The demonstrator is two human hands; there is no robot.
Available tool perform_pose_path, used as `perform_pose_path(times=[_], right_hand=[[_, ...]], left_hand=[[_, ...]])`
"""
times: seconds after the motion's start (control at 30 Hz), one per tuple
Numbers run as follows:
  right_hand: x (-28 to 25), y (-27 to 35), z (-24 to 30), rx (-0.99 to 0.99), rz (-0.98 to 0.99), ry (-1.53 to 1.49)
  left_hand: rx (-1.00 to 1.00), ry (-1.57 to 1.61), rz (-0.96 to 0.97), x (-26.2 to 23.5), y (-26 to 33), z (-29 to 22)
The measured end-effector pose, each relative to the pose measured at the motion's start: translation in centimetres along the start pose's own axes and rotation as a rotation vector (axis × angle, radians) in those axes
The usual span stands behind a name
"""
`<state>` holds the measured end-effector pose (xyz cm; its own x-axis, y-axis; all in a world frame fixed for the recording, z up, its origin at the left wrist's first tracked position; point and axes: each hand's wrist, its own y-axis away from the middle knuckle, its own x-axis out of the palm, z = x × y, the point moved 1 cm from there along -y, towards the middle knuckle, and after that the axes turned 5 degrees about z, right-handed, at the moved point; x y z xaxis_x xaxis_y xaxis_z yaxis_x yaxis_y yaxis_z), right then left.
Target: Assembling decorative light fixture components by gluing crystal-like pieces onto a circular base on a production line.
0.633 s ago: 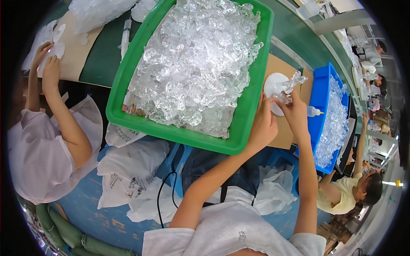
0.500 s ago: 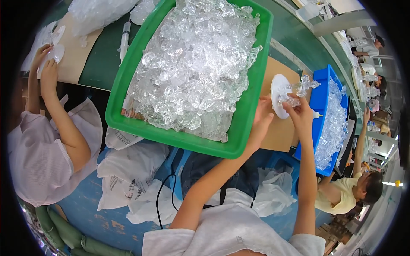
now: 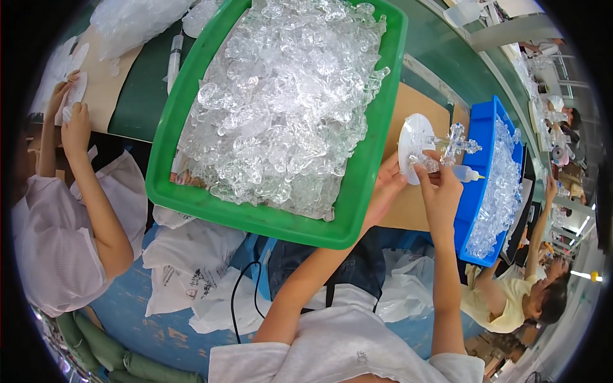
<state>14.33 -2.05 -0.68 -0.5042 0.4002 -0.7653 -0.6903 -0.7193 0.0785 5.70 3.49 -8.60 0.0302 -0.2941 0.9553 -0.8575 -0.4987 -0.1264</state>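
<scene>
A white round disc (image 3: 412,131) stands tilted on edge between my hands, just right of the green tray. My left hand (image 3: 381,191) grips its lower left rim, the fingers partly hidden behind tray and disc. My right hand (image 3: 442,196) is closed, with thumb and fingers pinching a small clear plastic piece (image 3: 424,164) against the disc's face. A clear cross-shaped ornament (image 3: 457,144) juts out to the right from the disc. Just beyond my right fingers lies a translucent squeeze bottle (image 3: 465,173) with a yellowish tip.
A green tray (image 3: 268,233) heaped with clear plastic pieces fills the middle. A blue bin (image 3: 469,217) of similar pieces stands at right, beside brown cardboard (image 3: 408,207). A syringe (image 3: 174,60) lies far left. A co-worker's hands (image 3: 73,115) work there; plastic bags (image 3: 191,262) lie below.
The disc has turned slightly and shifted left, with both hands still on it. More of the squeeze bottle shows now. The view has shifted a little; the left co-worker's hands have moved slightly.
</scene>
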Motion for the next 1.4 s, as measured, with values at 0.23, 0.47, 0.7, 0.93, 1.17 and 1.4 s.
perform_pose_path(times=[0.23, 0.47, 0.7, 0.93, 1.17, 1.4], right_hand=[[0.3, -0.4, -1.5, 0.013, -0.028, -0.306], [-1.0, 0.4, -0.8, 0.084, 0.026, -0.47], [-1.3, -0.1, -1.0, -0.003, 0.002, -0.495], [-1.9, -0.1, 1.3, -0.067, 0.112, -0.02], [-1.4, 0.4, 1.2, 0.055, 0.099, 0.009], [-1.2, 0.6, -2.6, 0.105, 0.04, -0.648]], left_hand=[[0.013, -0.034, -0.014, 0.1, 0.0, -0.6], [0.027, -0.12, 0.008, 0.7, 0.6, -0.9], [-0.022, -0.221, -0.009, 0.9, 0.4, -0.7], [-0.022, -0.309, -0.044, -0.5, 0.8, -0.1], [-0.051, -0.335, -0.053, -0.5, 1.1, -0.6], [-0.057, -0.316, -0.023, -0.3, 1.0, -0.5]])
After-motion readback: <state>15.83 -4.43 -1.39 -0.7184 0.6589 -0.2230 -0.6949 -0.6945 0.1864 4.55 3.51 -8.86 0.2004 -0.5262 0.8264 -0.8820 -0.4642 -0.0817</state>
